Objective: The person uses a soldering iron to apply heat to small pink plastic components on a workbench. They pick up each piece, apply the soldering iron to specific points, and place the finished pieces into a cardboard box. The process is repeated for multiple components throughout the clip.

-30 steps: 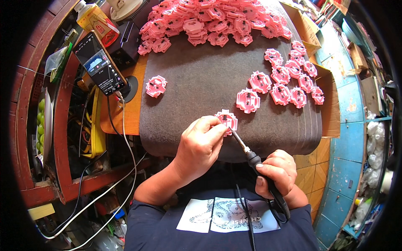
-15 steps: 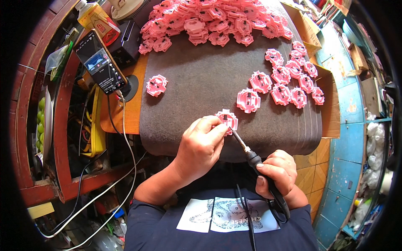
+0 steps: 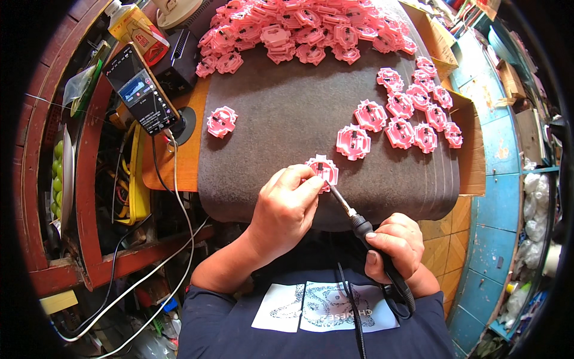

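At the near edge of the mat, a small pink plastic part (image 3: 326,171) with a black piece in its middle lies under my left hand (image 3: 286,200). The left fingers are closed in a pinch on its left side; whether they also hold something thin is hidden. My right hand (image 3: 396,248) grips the black handle of a soldering iron (image 3: 362,226). Its metal tip reaches up and left to the lower right edge of that part, by my left fingertips. Just beyond, to the right, lies another pink part (image 3: 353,142) of the same kind.
A dark mat (image 3: 281,113) covers the table. Many like parts are heaped (image 3: 311,30) at its far side, several lie at right, and a single part (image 3: 222,122) at left. A phone (image 3: 140,90) on a stand, a bottle (image 3: 139,33) and cables are at left; cardboard boxes (image 3: 469,143) stand right.
The view has shifted very slightly. Both hands, the soldering iron and the pink part stay in nearly the same place.
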Demonstrator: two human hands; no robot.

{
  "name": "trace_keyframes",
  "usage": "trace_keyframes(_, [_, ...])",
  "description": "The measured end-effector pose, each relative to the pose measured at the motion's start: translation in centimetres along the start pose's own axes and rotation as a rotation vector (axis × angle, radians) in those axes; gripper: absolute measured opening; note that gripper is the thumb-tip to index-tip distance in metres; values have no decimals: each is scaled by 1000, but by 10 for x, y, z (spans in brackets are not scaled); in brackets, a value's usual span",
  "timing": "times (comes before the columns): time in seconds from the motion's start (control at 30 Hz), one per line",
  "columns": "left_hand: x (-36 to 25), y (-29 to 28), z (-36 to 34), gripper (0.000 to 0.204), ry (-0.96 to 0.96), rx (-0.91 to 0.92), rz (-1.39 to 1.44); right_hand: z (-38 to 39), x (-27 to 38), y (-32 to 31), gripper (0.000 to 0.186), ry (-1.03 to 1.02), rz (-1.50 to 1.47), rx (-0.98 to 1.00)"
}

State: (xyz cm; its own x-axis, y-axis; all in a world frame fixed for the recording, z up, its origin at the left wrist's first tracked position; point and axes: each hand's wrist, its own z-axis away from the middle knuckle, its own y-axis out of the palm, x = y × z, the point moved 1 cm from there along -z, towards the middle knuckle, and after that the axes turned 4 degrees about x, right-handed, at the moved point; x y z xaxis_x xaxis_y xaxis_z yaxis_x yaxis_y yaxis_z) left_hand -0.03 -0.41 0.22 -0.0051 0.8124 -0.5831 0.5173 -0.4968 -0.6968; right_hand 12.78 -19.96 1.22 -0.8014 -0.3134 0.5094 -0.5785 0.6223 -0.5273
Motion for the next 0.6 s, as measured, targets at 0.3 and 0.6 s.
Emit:
trace_keyframes(0.3, [1,1,1,24,2,-4,-16,-3,-1,1,20,-4,-16,5])
trace_keyframes(0.6, [1,0,1,23,-4,-2,-9,-2,-2,1,21,1,-24,-2])
